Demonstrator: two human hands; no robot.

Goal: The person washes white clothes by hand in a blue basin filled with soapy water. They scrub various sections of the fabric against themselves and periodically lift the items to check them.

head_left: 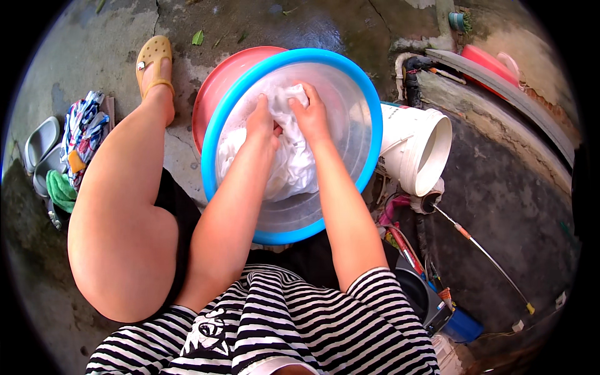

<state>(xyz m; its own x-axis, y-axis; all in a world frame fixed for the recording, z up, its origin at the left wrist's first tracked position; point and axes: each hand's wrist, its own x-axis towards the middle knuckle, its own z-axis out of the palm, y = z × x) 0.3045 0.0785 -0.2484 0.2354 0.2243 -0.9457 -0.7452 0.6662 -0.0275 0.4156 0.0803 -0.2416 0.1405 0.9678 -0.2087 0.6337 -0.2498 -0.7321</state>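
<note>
A clear plastic basin with a bright blue rim (210, 119) stands in front of me between my legs. Wet white cloth (297, 165) lies bunched in it, in what looks like soapy water. My left hand (262, 122) is closed on a fold of the cloth at the middle of the basin. Beside it, my right hand (310, 114) pinches another part of the same cloth, thumb toward the left hand. Between the two hands the cloth is gathered up. What kind of garment it is, I cannot make out.
A red basin (209, 94) sits partly under the blue-rimmed one. To the right are a tipped white bucket (406, 147), a long thin rod (484, 250) and a blue container (462, 325). Grey slippers (42, 144), patterned cloth (84, 128) and a green cloth (60, 190) lie left.
</note>
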